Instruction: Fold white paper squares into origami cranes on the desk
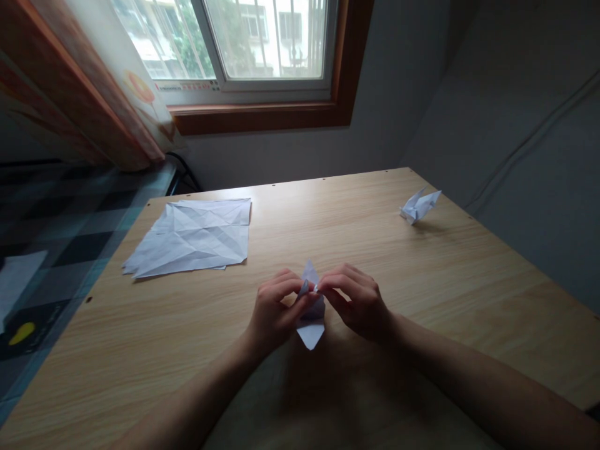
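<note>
**Both hands pinch a small folded paper over a pale wooden table**

The left hand (274, 306) and the right hand (359, 300) meet at the middle of the near half of the table (422, 294), each with fingers curled and closed on the same small white folded paper (312, 328). The thumbs and forefingers pinch its upper part, where one pointed flap stands up between the hands; a second point hangs down below them, just above the table top.

The table is light wood with a fine grain, its far edge marked by a row of small dark dots. Beyond and to the left of the folded paper, well apart from it, lies a stack of creased white sheets (194, 236), flat on the table near the far left corner. Beyond and to the right of the folded paper, near the right edge, sits a finished white paper figure (419, 205) with a pointed tip.

Past the table's far edge a grey wall holds a window (262, 44) in a brown wooden frame; a pale orange-patterned curtain (94, 81) hangs at its left. Left of the table is a dark checked surface (70, 219).
</note>
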`<state>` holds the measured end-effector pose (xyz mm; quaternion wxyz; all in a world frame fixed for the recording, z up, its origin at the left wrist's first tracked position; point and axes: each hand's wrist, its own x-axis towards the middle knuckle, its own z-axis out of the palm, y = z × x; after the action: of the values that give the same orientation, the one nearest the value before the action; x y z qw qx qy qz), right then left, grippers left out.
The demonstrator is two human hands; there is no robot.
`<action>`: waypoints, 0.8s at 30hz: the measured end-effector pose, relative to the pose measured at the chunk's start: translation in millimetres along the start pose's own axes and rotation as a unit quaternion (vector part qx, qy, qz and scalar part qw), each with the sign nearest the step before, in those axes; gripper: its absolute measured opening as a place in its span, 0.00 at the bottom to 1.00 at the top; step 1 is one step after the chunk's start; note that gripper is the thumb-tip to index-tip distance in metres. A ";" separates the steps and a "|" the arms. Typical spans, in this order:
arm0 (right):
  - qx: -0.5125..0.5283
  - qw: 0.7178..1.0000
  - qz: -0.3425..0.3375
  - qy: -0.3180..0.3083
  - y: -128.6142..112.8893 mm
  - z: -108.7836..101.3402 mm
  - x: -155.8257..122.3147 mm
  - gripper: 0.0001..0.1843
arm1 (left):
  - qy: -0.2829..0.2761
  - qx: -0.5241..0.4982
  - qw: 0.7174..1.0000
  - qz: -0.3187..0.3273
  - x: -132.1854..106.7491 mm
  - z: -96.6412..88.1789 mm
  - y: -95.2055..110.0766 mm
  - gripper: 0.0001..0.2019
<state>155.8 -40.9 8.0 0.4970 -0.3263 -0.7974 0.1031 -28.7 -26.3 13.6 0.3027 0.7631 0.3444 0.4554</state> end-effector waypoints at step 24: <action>0.127 0.978 0.168 -0.001 -7.9 2.7 -1.1 0.06 | 0.047 0.082 0.994 0.064 -5.7 4.9 -3.2 0.09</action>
<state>150.5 -47.3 9.8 0.5090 -0.3895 -0.7124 0.2859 -27.0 -29.7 6.3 0.1933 0.7836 0.3451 0.4791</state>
